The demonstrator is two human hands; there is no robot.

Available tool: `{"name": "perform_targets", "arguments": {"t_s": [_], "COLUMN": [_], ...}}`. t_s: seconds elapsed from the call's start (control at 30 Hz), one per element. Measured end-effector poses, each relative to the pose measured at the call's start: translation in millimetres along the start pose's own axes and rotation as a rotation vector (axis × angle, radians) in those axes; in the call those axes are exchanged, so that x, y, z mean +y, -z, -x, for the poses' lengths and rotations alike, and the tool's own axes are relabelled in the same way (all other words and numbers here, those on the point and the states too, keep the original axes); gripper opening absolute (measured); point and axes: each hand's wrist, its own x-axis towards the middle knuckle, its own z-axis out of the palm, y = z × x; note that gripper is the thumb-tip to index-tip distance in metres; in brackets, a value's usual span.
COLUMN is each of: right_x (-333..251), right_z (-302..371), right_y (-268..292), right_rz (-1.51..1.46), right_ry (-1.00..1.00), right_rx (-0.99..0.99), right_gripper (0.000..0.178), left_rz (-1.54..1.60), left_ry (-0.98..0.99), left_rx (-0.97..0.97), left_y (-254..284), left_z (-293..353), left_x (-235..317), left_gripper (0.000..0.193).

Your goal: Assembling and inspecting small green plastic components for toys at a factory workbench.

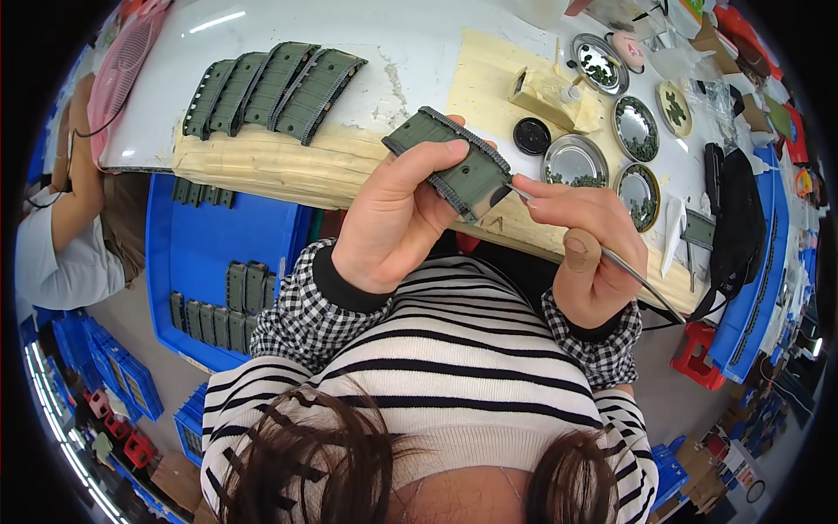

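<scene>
One green track piece (449, 162), one tweezers (633, 278)

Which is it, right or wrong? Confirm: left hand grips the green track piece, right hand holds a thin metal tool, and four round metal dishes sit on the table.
Wrong on the count. The head view shows five round metal dishes, not four. The left hand does grip the green track piece, and the right hand holds the thin metal tool.
</scene>
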Motion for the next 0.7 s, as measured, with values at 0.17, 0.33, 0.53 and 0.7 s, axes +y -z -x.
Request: {"name": "perform_targets", "arguments": {"t_s": [0.17,0.33,0.53,0.7], "right_x": [0.4,3.1,-2.1,-6.3], "right_z": [0.8,2.5,4.2,4.1], "right_y": [0.6,0.2,3.6,4.3], "right_rz": [-0.016,-0.005,-0.001,-0.031], "right_ry": [-0.012,0.027,0.054,0.078], "right_rx": [-0.011,-0.004,-0.022,-0.037], "right_gripper": [0.014,0.014,0.021,0.025], "left_rz": [0.013,0.022,0.064,0.113], "left_ry": [-0.002,0.005,0.022,0.057], "left_rx": [-0.007,-0.009,-0.06,-0.063], "left_y": [0.3,-1.4,-6.3,-6.9], "left_z": [-0.6,0.5,1.8,2.8], "left_x": [-1.2,-0.8,1.7,1.0], "left_gripper": [0.034,0.034,0.035,0.035]}}
